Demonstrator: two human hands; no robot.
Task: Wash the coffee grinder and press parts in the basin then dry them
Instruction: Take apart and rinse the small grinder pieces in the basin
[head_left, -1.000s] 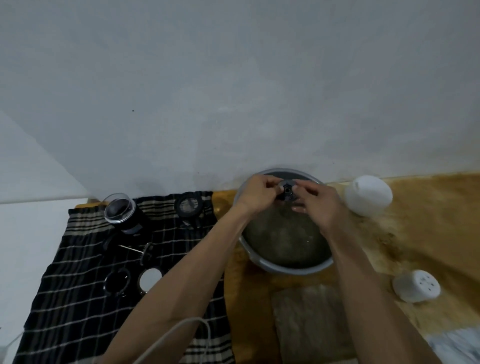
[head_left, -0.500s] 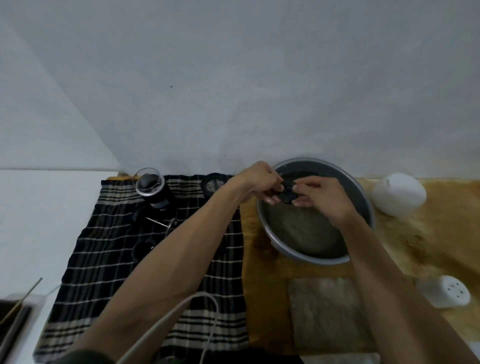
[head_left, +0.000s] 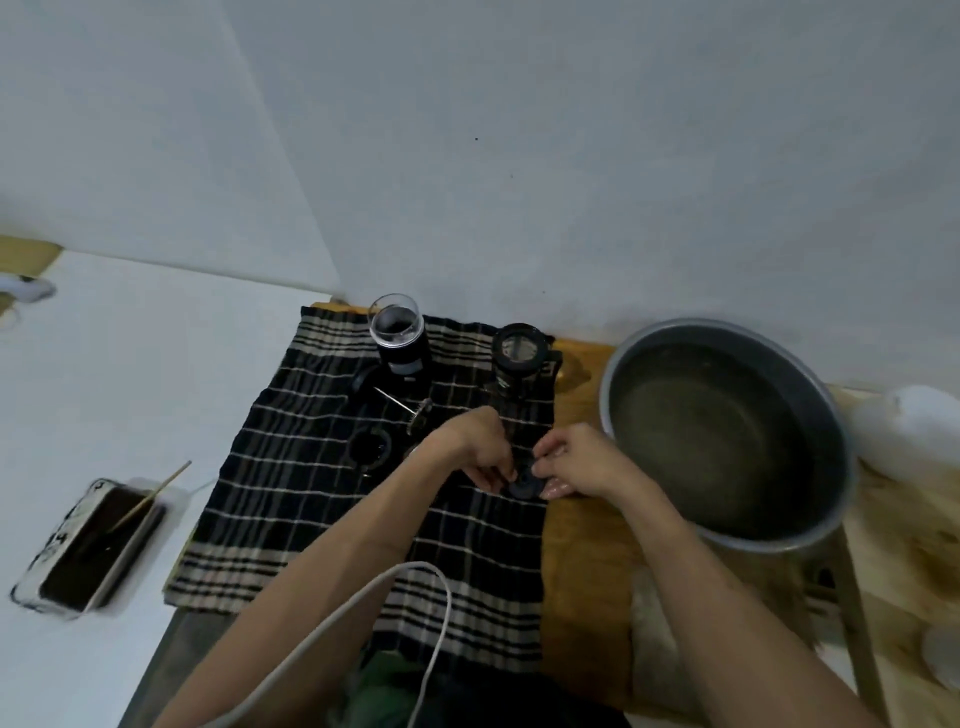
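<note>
1. Both hands pinch a small black round part (head_left: 525, 487) just above the checked cloth (head_left: 311, 499), left hand (head_left: 480, 449) and right hand (head_left: 574, 460) on opposite edges. My guess: it's being set down to dry.
2. The part lies flat, face up, so no real long axis.
3. The basin (head_left: 810, 525) sits right of it, with the other parts laid out on the cloth.
</note>
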